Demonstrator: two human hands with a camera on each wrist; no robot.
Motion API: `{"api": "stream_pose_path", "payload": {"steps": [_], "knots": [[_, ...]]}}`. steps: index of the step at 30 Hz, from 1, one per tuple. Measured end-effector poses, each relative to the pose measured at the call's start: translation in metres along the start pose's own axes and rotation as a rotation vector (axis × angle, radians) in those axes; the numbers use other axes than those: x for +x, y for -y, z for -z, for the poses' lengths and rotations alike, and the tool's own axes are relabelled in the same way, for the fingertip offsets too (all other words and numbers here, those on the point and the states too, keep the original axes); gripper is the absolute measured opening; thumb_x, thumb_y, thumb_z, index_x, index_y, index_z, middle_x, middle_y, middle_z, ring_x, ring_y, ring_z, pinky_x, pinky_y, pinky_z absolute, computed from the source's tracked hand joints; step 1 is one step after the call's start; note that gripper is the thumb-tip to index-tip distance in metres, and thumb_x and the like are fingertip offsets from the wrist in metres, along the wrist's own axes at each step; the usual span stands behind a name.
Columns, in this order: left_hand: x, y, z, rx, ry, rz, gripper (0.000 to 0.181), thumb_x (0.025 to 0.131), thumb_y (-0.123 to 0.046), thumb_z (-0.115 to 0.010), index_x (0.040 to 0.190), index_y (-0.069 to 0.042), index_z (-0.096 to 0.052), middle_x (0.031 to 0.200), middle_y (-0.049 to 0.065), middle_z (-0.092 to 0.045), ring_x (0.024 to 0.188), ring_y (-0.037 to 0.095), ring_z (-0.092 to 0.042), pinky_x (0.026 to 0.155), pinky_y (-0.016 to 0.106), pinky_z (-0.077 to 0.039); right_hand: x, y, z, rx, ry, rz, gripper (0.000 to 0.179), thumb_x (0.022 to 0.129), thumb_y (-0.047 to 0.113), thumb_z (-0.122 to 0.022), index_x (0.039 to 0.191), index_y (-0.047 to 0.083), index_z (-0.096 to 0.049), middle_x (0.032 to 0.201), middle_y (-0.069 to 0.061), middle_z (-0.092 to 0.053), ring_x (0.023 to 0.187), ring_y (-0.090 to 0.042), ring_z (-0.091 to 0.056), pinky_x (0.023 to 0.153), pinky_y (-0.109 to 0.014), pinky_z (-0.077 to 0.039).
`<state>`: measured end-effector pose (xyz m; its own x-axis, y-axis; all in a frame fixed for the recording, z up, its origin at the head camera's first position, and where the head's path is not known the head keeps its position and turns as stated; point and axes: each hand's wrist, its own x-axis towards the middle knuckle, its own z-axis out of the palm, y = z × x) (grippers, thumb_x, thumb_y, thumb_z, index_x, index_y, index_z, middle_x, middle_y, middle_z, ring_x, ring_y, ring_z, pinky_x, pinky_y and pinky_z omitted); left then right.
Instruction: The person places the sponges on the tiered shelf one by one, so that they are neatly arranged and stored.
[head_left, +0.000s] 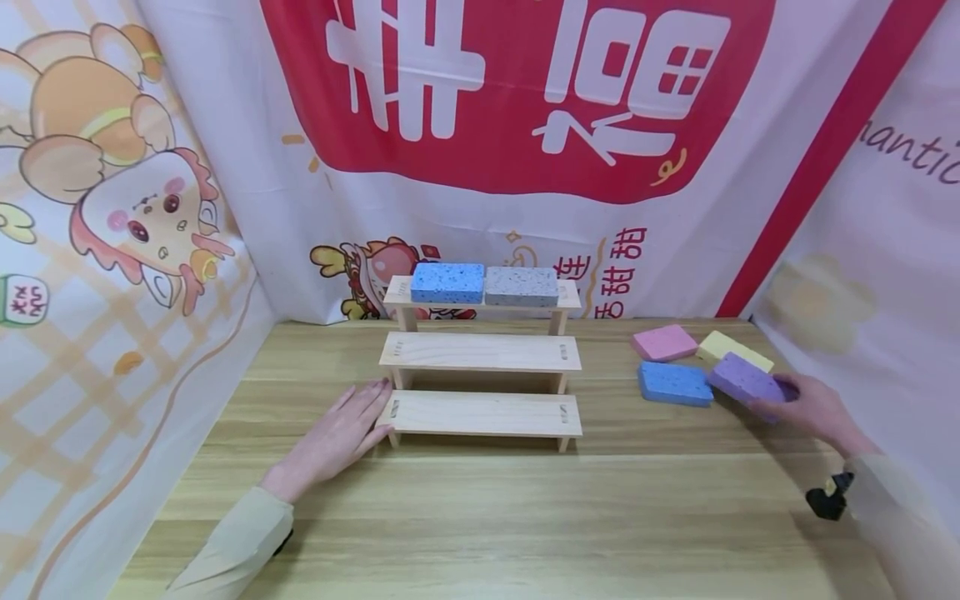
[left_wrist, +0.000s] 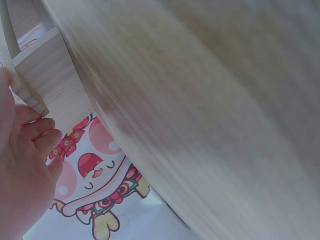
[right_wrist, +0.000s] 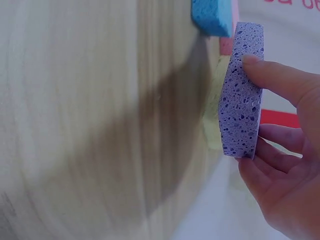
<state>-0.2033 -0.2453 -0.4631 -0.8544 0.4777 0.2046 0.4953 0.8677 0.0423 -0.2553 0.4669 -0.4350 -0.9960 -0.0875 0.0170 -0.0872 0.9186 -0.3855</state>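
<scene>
On the right, my right hand (head_left: 813,410) grips a purple sponge (head_left: 744,377) at its near end. In the right wrist view the thumb lies on one face of this pitted sponge (right_wrist: 241,100), with the fingers behind and under it. A three-step wooden rack (head_left: 480,352) stands in the middle. My left hand (head_left: 337,433) touches the rack's left end at the lower steps, its fingers stretched out in the head view. On the top step sit a blue speckled sponge (head_left: 447,283) and a grey sponge (head_left: 521,287), side by side.
Beside the purple sponge lie a blue sponge (head_left: 677,384), a pink sponge (head_left: 665,342) and a yellow sponge (head_left: 735,351) on the wooden table (head_left: 480,525). Printed cloth (head_left: 525,200) hangs behind the table and along both sides.
</scene>
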Motion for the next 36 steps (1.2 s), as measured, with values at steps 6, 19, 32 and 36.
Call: {"api": "stream_pose_path", "payload": {"steps": [6,19,32,36], "knots": [[0.0,0.0,0.0,0.002,0.007,0.005,0.067,0.103,-0.04,-0.05,0.153,0.002,-0.032,0.159,0.019,-0.036,0.147,0.034,-0.037,0.125,0.053,-0.023,0.001,0.02,0.005,-0.021,-0.011,0.029,0.087,0.087,0.045,-0.072,0.136,-0.02,-0.042,0.13,-0.045,-0.047,0.112,-0.056,-0.051,0.089,-0.067,-0.045],[-0.001,0.001,-0.001,0.0,0.012,0.006,0.067,0.103,-0.04,-0.049,0.153,0.002,-0.032,0.159,0.019,-0.035,0.147,0.034,-0.037,0.125,0.053,-0.023,0.004,0.055,0.005,-0.01,-0.063,0.1,0.084,0.085,0.046,-0.075,0.136,-0.016,-0.048,0.128,-0.039,-0.055,0.11,-0.049,-0.056,0.091,-0.067,-0.048],[0.0,0.0,-0.001,0.003,0.007,0.002,0.068,0.103,-0.04,-0.05,0.153,0.002,-0.032,0.158,0.02,-0.036,0.147,0.035,-0.038,0.124,0.053,-0.024,0.008,0.095,0.017,-0.013,-0.057,0.163,0.08,0.085,0.046,-0.074,0.137,-0.011,-0.051,0.128,-0.035,-0.059,0.11,-0.048,-0.059,0.092,-0.065,-0.051],[0.0,0.0,-0.001,0.004,0.006,0.0,0.068,0.103,-0.04,-0.05,0.153,0.002,-0.032,0.158,0.02,-0.036,0.147,0.035,-0.038,0.125,0.053,-0.024,0.008,0.107,0.019,-0.016,-0.059,0.198,0.076,0.085,0.044,-0.076,0.135,-0.009,-0.054,0.125,-0.032,-0.062,0.108,-0.045,-0.061,0.091,-0.064,-0.053]]}}
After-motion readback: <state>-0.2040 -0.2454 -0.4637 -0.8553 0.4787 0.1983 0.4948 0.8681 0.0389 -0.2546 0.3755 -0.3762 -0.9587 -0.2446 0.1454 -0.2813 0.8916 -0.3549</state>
